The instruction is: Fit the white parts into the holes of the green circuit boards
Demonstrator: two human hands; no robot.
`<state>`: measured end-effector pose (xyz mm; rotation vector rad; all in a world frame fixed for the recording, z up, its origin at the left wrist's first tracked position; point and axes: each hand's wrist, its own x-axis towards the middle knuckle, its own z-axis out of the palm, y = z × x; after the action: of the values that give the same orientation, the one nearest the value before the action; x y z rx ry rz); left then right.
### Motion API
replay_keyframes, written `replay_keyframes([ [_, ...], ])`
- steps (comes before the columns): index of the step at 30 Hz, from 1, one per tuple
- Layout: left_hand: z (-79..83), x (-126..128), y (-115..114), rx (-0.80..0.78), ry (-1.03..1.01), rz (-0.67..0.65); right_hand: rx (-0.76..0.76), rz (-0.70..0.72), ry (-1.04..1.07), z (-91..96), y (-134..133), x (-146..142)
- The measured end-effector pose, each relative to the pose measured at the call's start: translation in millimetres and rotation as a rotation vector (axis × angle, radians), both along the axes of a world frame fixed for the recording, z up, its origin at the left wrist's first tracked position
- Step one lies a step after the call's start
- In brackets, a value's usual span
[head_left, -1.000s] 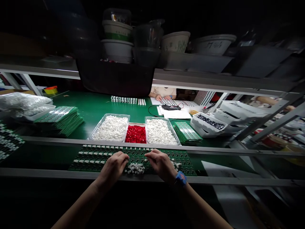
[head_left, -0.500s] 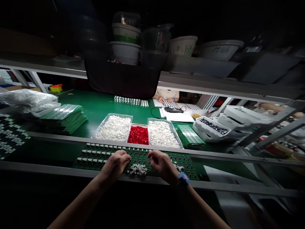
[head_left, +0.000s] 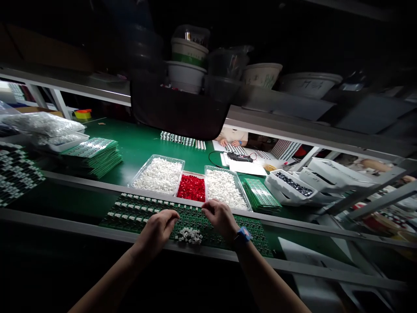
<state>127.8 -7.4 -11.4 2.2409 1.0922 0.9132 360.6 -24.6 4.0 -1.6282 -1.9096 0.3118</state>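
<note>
Between two metal rails lies a long green circuit board panel [head_left: 228, 226], its left part carrying rows of small white caps. My left hand [head_left: 158, 226] is over the middle of the panel, thumb and forefinger pinched; whatever is between the tips is too small to make out. My right hand [head_left: 221, 219], with a blue band at the wrist, hovers to the right, its fingers curled together over the board, and I cannot make out what they hold. A loose heap of white caps [head_left: 189, 235] rests on the panel between my hands.
Behind the rail stand two clear trays of white caps [head_left: 159, 175] [head_left: 224, 188], with red caps [head_left: 191, 188] between them. Stacked boards [head_left: 93, 156] [head_left: 261, 194] flank these. White bins [head_left: 289, 184] stand right, an overhead shelf [head_left: 276, 124] crosses above, and a co-worker's hands [head_left: 230, 142] show beyond.
The view has shifted slightly. My right hand has moved up and left across the panel, while my left hand stays near the same spot, still pinched.
</note>
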Motion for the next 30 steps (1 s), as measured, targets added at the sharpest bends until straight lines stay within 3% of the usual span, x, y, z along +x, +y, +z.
replay_keyframes([
  [9,5.3,-13.7,-15.5,-0.223,-0.040,0.053,-0.091,-0.096,-0.291,3.1,7.5,-13.6],
  [20,5.7,-15.3,-16.2,-0.321,-0.152,0.011,-0.107,-0.070,-0.228,16.7,1.5,-14.2],
  [25,6.8,-11.8,-5.7,-0.265,-0.137,-0.001,-0.163,0.178,-0.146,18.2,-23.4,-15.2],
  [30,10.0,-0.6,15.4,-0.108,-0.011,0.049,-0.205,0.172,-0.083,9.6,-33.0,-16.3],
])
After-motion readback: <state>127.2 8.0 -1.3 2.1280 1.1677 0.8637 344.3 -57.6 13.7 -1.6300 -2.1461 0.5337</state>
